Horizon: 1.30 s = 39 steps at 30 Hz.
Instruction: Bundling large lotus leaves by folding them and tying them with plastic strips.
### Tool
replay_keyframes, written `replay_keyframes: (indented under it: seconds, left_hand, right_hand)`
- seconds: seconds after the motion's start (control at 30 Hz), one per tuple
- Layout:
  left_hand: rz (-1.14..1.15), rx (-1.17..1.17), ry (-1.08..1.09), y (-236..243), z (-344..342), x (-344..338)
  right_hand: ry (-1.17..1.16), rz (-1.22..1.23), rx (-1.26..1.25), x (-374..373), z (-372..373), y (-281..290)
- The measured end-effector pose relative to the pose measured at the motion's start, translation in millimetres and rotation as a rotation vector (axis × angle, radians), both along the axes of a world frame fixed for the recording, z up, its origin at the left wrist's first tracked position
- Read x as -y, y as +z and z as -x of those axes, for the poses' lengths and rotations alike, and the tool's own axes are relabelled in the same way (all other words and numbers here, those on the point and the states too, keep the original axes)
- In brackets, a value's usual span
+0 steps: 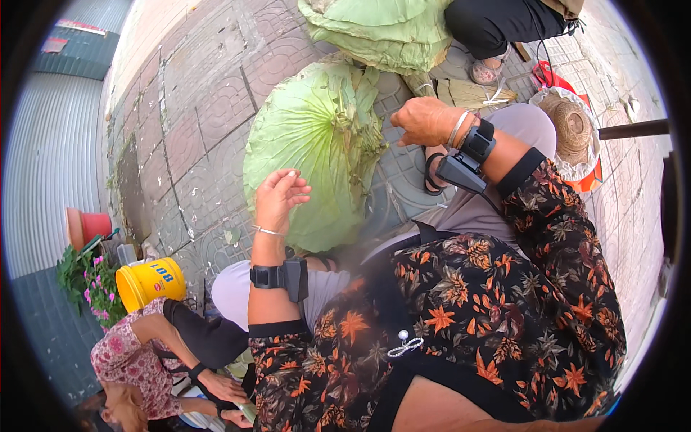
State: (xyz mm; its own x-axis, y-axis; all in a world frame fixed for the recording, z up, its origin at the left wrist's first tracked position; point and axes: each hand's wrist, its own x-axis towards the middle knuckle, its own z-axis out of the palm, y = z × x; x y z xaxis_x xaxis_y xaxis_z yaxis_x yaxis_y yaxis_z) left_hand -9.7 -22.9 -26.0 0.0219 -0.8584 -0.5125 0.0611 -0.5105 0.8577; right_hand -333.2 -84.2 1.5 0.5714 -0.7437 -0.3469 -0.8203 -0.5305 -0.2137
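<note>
A large round green lotus leaf [306, 137], with ribs fanning out from its centre, lies on a stack of leaves on the paving in front of me. My left hand [279, 201] is over the leaf's near left edge, its fingers loosely bent and apart, nothing visible in them. To the right of the leaves, my right hand [425, 122] has its fingers bent together close to the ragged leaf edge. Whether anything thin is between those fingertips cannot be made out. Another high pile of lotus leaves [385, 36] is beyond, at the top.
Tied bundles of dried leaves [471, 93] lie past my right hand. At right sits a straw hat [567, 129] on a red and white bag. A yellow bucket [155, 281] and potted flowers [101, 288] stand left. One person [137, 353] works lower left; another person's leg [497, 25] is at top.
</note>
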Motion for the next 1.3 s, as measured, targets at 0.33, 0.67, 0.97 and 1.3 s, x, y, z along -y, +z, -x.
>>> replay_keyframes:
  seconds: [0.33, 0.67, 0.97, 1.3]
  left_hand:
    - [0.029, 0.030, 0.045, 11.6, -9.6, -21.5]
    - [0.086, 0.010, 0.093, 24.6, -15.1, -37.0]
    - [0.111, 0.038, 0.078, 30.2, -13.8, -39.8]
    - [0.107, 0.173, -0.029, 10.5, 7.4, -26.3]
  right_hand:
    - [-0.001, 0.136, 0.160, 21.6, -46.2, -31.1]
    - [-0.067, 0.075, 0.081, 34.3, -97.4, -32.7]
    - [-0.019, 0.254, 0.162, 26.7, -106.1, -28.7]
    - [-0.240, 0.037, 0.438, 26.2, -106.1, -25.8]
